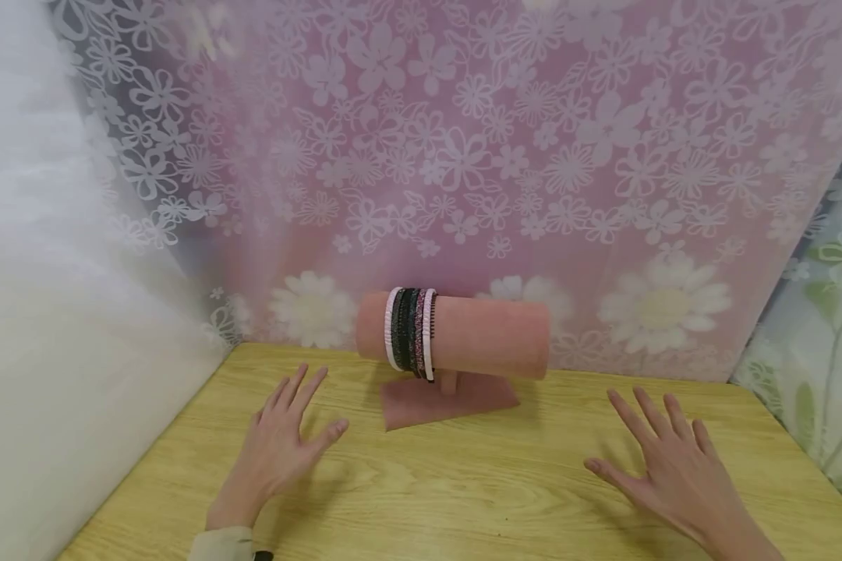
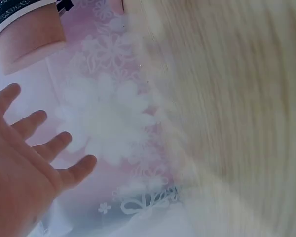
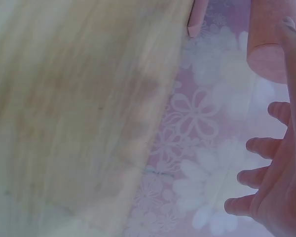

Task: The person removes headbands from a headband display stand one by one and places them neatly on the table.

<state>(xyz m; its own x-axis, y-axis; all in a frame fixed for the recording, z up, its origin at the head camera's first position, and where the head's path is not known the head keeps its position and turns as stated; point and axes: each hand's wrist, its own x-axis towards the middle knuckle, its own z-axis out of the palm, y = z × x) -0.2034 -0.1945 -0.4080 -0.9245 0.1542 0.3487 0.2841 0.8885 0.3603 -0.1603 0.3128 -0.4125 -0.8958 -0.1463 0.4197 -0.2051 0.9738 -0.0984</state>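
Observation:
A pink padded display stand (image 1: pixel 494 335) with a horizontal roll stands on the wood-grain table, against the back. Several headbands (image 1: pixel 412 331) in white, black and glittery pink circle the left part of its roll, side by side; small comb teeth show at the right one. To the left of the stand my left hand (image 1: pixel 277 444) hovers with fingers spread, holding nothing. My right hand (image 1: pixel 681 475) is farther off, to the right of the stand, also spread and bare. The left wrist view shows the roll's end (image 2: pixel 32 39) beyond the left fingers.
The yellow wood-grain table (image 1: pixel 463 483) spreads under both hands. Behind it hangs a pink floral curtain (image 1: pixel 463 140). A white sheet (image 1: pixel 63 312) closes off the left side, and a leaf-patterned sheet (image 1: pixel 828 351) the right.

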